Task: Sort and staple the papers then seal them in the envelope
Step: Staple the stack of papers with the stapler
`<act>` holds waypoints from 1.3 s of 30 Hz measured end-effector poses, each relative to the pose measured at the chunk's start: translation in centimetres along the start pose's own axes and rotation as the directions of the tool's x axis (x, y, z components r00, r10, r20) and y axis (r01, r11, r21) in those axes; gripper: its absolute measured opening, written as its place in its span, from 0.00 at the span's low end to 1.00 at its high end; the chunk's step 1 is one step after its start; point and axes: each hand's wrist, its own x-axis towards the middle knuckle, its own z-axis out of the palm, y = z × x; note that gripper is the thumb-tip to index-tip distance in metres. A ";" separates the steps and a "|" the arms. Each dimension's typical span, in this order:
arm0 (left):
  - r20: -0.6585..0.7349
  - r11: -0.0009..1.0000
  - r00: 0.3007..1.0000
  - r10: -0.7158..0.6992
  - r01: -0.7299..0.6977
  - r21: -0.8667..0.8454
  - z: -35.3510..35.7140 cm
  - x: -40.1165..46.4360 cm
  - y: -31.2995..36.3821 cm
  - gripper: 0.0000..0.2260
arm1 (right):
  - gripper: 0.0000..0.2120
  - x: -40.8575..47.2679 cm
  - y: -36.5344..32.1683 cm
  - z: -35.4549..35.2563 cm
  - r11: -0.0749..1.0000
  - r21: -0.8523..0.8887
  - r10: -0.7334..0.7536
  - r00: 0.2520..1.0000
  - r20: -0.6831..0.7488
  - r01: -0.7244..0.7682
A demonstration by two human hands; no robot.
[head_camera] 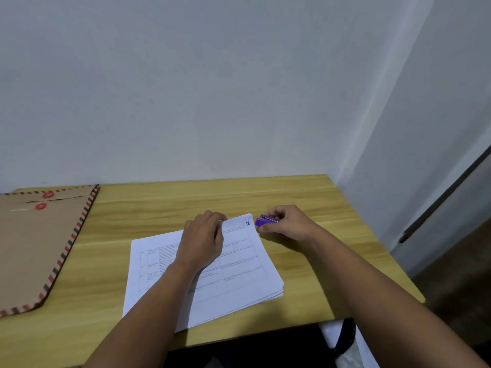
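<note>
Wide wooden desk [305, 261] pushed up against a pale wall, and everything for the job is laid out on it. Far left, well apart from the action, lies the brown string-tie envelope [39, 248] with its striped border, flap closed, red buttons at the far end. Centre stage, the stack of printed papers [239, 266] sits skewed on the desk, top sheet marked with a handwritten "1" at its far right corner.

Left hand [203, 241] is laid across the far part of the stack, forearm running over the pages, fingers bent down over the far edge and pinning the sheets. Right hand [285, 221] sits just beside that numbered corner, fingers curled around a small purple stapler [263, 221], its nose pointing at the corner but, by my read, not yet over it.

So this looks like the stapling step. To do it well: keep that left hand pressing so the sheets stay square, slide the corner fully into the stapler's mouth, catch every sheet, then squeeze firmly once. The near right edges look fanned, so a quick squaring-up first would be wise.
</note>
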 end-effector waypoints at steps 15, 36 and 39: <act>-0.023 0.998 1.000 0.001 -0.003 -0.062 0.0 0.0 -0.1 0.07 | 0.22 1.4 0.8 1.1 1.000 -0.024 0.002 0.997 0.077 0.000; -0.023 0.998 1.000 0.021 -0.022 -0.062 0.0 0.1 -0.1 0.08 | 0.15 2.0 -1.5 3.0 0.996 -0.064 -0.058 0.992 0.111 0.065; -0.026 0.998 0.999 0.022 -0.023 -0.061 0.0 0.1 -0.1 0.08 | 0.17 2.0 -1.8 3.0 0.993 -0.098 -0.053 0.991 0.122 0.066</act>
